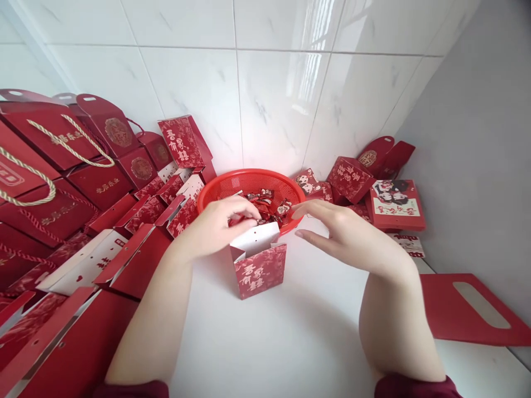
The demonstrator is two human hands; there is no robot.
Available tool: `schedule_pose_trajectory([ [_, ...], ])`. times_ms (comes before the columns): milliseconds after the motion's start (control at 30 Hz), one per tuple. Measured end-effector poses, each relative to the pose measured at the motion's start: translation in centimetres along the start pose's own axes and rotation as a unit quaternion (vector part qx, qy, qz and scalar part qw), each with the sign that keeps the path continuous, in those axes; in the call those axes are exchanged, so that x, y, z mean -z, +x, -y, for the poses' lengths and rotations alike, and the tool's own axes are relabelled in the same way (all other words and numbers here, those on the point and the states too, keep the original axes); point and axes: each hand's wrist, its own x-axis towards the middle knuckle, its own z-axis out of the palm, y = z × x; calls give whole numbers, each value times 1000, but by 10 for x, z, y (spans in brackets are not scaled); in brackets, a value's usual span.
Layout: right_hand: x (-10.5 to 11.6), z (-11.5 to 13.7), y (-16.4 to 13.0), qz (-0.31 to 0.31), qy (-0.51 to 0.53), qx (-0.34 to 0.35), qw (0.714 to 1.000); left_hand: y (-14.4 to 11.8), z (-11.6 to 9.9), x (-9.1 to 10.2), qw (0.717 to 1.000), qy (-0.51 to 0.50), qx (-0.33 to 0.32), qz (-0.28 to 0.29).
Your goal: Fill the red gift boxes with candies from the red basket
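A small red paper gift box [261,271] with gold lettering stands upright on the white table, its top open and a white flap raised at the back. My left hand [224,221] is at the box's upper left, behind the raised flap and over the near rim of a red plastic basket [211,188]. Its thumb and fingertips are drawn together; whatever they hold is hidden. In the basket lie many red wrapped candies [267,202]. My right hand [336,226] hovers right of the box by the basket's right rim, thumb and fingers apart, holding nothing.
Rows of red gift boxes [145,260] and rope-handled gift bags [62,135] crowd the left side. More red boxes [352,179] are piled at the back right against the tiled wall [274,110]. A flat red piece with a pale window [468,309] lies at the right.
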Motion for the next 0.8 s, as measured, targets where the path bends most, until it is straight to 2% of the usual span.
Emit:
schedule_pose_trajectory([
  [67, 3, -6, -1, -18, -11, -29, 999, 5, 17, 3, 994, 9, 47, -101],
  [133, 5, -9, -3, -18, -17, -51, 998, 14, 39, 7, 981, 33, 88, -168],
  [167, 5, -10, -3, -10, -17, -59, 998, 20, 49, 9, 975, 50, 109, -186],
  [233, 7, -11, -5, 13, -15, -71, 997, 36, 68, 16, 968, 85, 150, -183],
  [367, 6, -12, -7, 56, -15, -76, 995, 81, 86, 27, 970, 134, 168, -110],
  [433, 5, -13, -7, 74, -17, -79, 994, 103, 88, 25, 974, 150, 162, -48],
  [500, 5, -15, -8, 83, -17, -90, 992, 123, 91, 14, 972, 161, 167, 44],
  [567, 6, -16, -8, 81, -18, -105, 991, 137, 97, -3, 959, 164, 180, 147],
  [633, 8, -17, -7, 72, -16, -121, 990, 146, 107, -20, 944, 158, 181, 227],
  [700, 10, -19, -7, 66, -14, -136, 988, 151, 118, -32, 935, 156, 172, 269],
  [800, 10, -24, -6, 70, -24, -159, 984, 156, 133, -33, 932, 165, 165, 278],
])
